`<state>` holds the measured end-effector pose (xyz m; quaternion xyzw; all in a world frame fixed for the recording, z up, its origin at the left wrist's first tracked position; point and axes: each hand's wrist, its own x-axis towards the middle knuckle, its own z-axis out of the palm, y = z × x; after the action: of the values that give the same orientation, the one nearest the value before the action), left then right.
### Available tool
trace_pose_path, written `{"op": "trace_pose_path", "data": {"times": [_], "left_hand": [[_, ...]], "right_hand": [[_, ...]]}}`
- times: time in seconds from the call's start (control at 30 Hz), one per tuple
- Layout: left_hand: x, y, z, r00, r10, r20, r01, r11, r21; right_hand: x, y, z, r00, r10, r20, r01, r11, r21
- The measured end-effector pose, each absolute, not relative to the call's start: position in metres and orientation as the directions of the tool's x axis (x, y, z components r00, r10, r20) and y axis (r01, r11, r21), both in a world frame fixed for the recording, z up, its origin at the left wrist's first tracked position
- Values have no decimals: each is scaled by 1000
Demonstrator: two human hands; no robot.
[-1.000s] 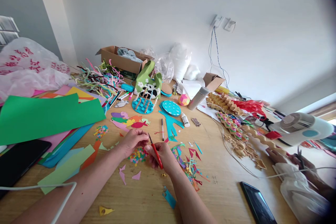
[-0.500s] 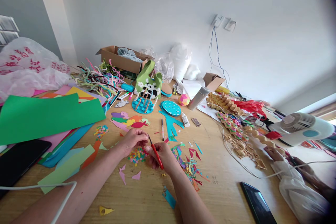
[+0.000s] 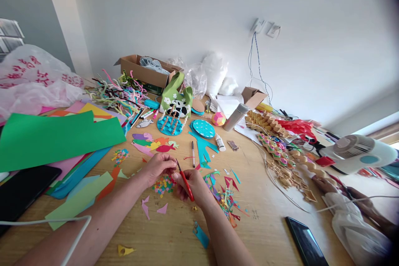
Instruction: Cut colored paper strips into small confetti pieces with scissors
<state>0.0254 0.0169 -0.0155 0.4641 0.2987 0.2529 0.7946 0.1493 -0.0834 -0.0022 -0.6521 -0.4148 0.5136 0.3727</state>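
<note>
Red-handled scissors are in my right hand, fingers wrapped round the handles and dark blades tilted up toward my left hand. My left hand is pinched closed just left of the blade tips; whatever lies between its fingers is too small to make out. Below the hands is a pile of small coloured paper dots. Right of my right hand lies a heap of coloured paper scraps. Paper fish cutouts rest beyond my left hand, with a pen to their right.
Coloured paper sheets and a dark tablet-like device lie at left. A phone sits front right. Another person's hands work at an egg-carton strip by a white fan. A white cable crosses the table.
My hands and the scissors hold almost the same position. At the right, the other person's hands have shifted slightly, and a red-handled tool shows more clearly there.
</note>
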Motion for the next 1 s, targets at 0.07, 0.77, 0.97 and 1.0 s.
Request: {"op": "trace_pose_path", "data": {"times": [0.07,0.77,0.97,1.0], "left_hand": [[25,17,-15,696,677,-240,-123,442,888],[25,15,-12,694,679,-239,-136,450,883],[25,16,-11,690,680,-247,-136,456,879],[25,16,-12,688,682,-248,-138,459,878]], "right_hand": [[149,-83,-2,127,923,-364,158,-381,-911],[149,-83,-2,128,924,-359,158,-377,-913],[149,-83,-3,134,915,-380,153,-398,-905],[148,-83,-3,137,915,-380,153,-398,-904]]}}
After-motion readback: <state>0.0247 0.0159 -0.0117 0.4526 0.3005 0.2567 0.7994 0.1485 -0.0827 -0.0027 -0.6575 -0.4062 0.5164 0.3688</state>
